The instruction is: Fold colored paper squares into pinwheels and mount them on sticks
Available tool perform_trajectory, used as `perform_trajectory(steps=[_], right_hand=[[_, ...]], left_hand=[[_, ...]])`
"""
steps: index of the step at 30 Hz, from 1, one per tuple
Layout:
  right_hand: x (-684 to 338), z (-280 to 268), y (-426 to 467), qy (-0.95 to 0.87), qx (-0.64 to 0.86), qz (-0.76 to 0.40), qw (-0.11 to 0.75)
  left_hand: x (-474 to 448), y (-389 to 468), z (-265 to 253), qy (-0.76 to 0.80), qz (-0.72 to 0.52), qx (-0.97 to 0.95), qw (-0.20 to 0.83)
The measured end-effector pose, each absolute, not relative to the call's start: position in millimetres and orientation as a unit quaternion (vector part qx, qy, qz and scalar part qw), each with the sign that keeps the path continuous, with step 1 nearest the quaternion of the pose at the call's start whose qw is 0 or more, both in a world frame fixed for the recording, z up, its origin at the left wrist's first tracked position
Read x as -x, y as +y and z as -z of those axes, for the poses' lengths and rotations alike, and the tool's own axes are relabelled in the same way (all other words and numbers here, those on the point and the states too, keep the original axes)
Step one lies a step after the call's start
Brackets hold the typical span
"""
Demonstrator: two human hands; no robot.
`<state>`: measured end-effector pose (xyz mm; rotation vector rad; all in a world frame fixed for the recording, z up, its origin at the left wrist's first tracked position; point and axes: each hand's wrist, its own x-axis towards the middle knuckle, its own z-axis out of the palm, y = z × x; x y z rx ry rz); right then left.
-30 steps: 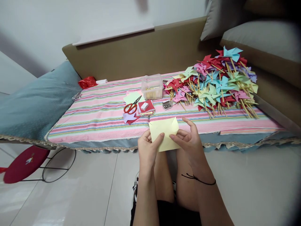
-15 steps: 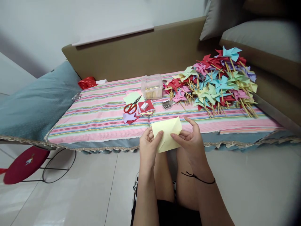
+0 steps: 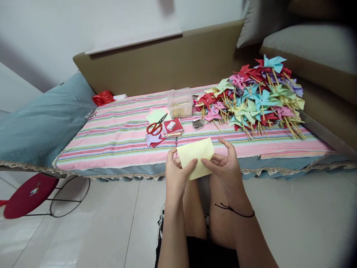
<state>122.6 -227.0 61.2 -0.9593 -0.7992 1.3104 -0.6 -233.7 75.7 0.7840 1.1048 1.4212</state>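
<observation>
With twelve o'clock straight ahead of us, the pale yellow sheet [image 3: 194, 153] is in the air just above our knees, at two o'clock from our left hand [image 3: 177, 172] and at ten o'clock from our right hand [image 3: 224, 168]. Neither hand is nearer: both already touch it, one at each side. The relation that matters is between the two thumb tips, which rest on the near face just beside each other with a narrow strip of paper between them, the left one aiming towards two o'clock and the right one towards ten.

We cannot pick out a clear long axis; the sheet looks nearly square, tilted so that its highest corner points at about one o'clock. The left fingers are clamped on the paper, thumb in front and the rest partly hidden behind. The right fingers pinch it likewise, though the index finger stands clear of the edge. The scissors [image 3: 158, 123] lie on the striped cloth [image 3: 117, 134] between ten and eleven o'clock, the pinwheels [image 3: 262, 100] between one and two.

Compared with half a second ago, our left thumb has slid inward, narrowing the gap, the sheet sits slightly further towards nine o'clock, and its creases show more faintly.
</observation>
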Motion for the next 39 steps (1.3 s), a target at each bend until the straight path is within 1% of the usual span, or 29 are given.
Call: perform_trajectory(steps=[9, 15, 18, 20, 22, 27, 30, 34, 39], right_hand=[[-121.9, -58.8, -227.0, -0.357, 0.421, -0.584, 0.596], [-121.7, -55.4, -226.6, -0.37, 0.439, -0.565, 0.593], [-126.8, -53.7, -226.1, -0.38, 0.453, -0.561, 0.58], [-132.3, -52.0, -226.1, -0.387, 0.456, -0.577, 0.557], [-138.1, -50.1, -226.5, -0.395, 0.449, -0.608, 0.522], [-146.8, -46.8, -228.0, -0.43, 0.402, -0.692, 0.418], [-147.9, -46.3, -228.0, -0.447, 0.388, -0.713, 0.376], [-148.1, -45.3, -227.3, -0.466, 0.387, -0.715, 0.349], [-148.7, -43.5, -227.0, -0.473, 0.392, -0.704, 0.356]], left_hand=[[1.4, -233.3, -75.4, 0.486, -0.603, -0.315, 0.549], [3.1, -234.4, -76.5, 0.486, -0.588, -0.324, 0.559], [11.5, -232.8, -74.2, 0.513, -0.588, -0.326, 0.534], [19.9, -231.9, -72.3, 0.533, -0.586, -0.339, 0.508], [28.1, -232.0, -70.9, 0.543, -0.564, -0.365, 0.504], [34.8, -234.7, -69.7, 0.538, -0.466, -0.424, 0.56], [29.5, -234.5, -70.0, 0.535, -0.444, -0.432, 0.574], [23.3, -232.2, -70.9, 0.516, -0.487, -0.434, 0.556], [26.1, -232.1, -70.9, 0.484, -0.519, -0.458, 0.535]])
